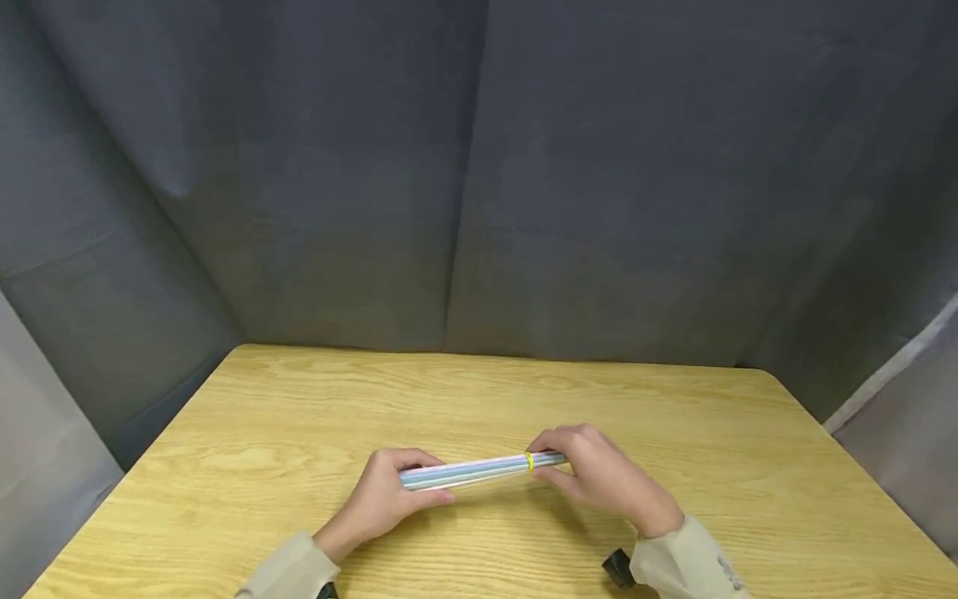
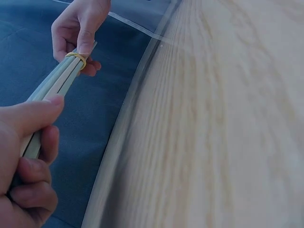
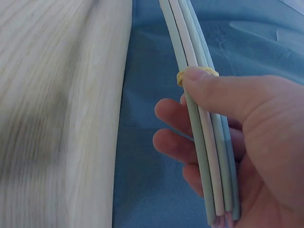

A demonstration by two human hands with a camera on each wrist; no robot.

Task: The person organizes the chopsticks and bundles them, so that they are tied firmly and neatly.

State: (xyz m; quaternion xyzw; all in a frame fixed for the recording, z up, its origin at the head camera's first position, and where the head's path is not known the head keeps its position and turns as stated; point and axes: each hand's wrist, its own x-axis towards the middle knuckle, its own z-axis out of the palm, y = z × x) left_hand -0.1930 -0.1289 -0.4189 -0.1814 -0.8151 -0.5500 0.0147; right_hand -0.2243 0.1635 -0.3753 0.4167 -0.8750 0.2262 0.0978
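Note:
A bundle of slender pastel sticks (image 1: 467, 473), pale blue, green and pinkish white, is held slightly above the table. A yellow rubber band (image 1: 530, 462) circles it near its right end. My left hand (image 1: 382, 495) grips the left end, with thumb and curled fingers round the sticks. On the other end, my right hand (image 1: 599, 470) pinches the bundle. The right wrist view shows the right thumb (image 3: 218, 92) pressing on the sticks at the band, with fingers behind them. Both ends of the bundle are partly covered by the hands in the head view.
The wooden table (image 1: 374, 399) has light yellow grain and rounded far corners. Dark grey cloth (image 1: 599, 183) hangs behind it and along the sides. A small black object (image 1: 618, 568) is beside the right sleeve (image 1: 684, 559).

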